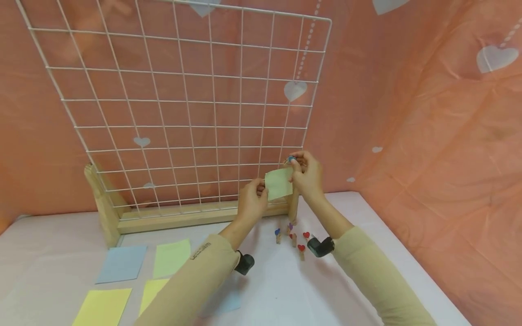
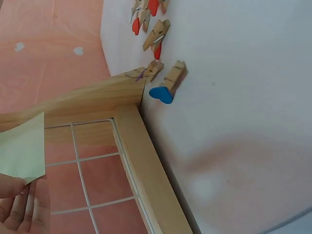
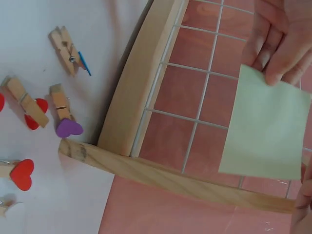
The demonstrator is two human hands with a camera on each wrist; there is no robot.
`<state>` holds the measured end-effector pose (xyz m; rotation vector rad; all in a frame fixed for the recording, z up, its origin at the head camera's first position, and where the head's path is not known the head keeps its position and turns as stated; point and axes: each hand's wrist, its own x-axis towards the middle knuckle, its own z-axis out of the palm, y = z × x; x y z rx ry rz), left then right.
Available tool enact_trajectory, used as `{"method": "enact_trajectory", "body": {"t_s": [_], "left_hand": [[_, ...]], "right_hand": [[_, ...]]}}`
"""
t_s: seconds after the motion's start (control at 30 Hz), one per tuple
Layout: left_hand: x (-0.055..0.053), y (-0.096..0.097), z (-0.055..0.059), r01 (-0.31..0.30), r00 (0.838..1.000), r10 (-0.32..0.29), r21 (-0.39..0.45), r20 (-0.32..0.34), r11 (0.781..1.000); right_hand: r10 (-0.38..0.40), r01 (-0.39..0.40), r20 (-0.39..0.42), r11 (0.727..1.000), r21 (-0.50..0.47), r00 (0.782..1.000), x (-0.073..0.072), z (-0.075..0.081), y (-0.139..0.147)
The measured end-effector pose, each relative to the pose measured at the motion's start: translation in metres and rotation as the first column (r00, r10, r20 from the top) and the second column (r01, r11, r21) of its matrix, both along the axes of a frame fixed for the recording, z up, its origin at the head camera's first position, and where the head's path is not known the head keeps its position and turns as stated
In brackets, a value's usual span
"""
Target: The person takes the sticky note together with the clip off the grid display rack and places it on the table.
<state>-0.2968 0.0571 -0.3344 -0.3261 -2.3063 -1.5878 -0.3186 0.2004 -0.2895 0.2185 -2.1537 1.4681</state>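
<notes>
A pale green paper note (image 1: 278,184) is held up in front of the lower right part of a white wire grid (image 1: 241,77). My left hand (image 1: 252,199) pinches the note's left edge between thumb and fingers. At its upper right corner my right hand (image 1: 307,176) grips a small clothespin with a blue top (image 1: 291,159), close to the grid wires. In the right wrist view the note (image 3: 265,129) hangs nearly flat, with the left hand's fingers at one edge. The clothespin's jaws are mostly hidden by the right fingers.
The grid stands in a wooden base (image 1: 179,218). Several wooden clothespins with hearts lie below the hands, including a blue-heart one (image 2: 174,78) and a purple-heart one (image 3: 61,105). Blue (image 1: 121,265), green (image 1: 172,258) and yellow (image 1: 102,308) notes lie at the front left.
</notes>
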Motion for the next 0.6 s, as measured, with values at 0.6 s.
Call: {"method": "enact_trajectory", "body": {"t_s": [0.6], "left_hand": [[0.013,-0.038,-0.014,0.048,0.999,-0.048,-0.068,0.006,0.997]], "right_hand": [[-0.014,0.014,0.005,1.000,0.021,1.000,0.017,-0.021,0.021]]}}
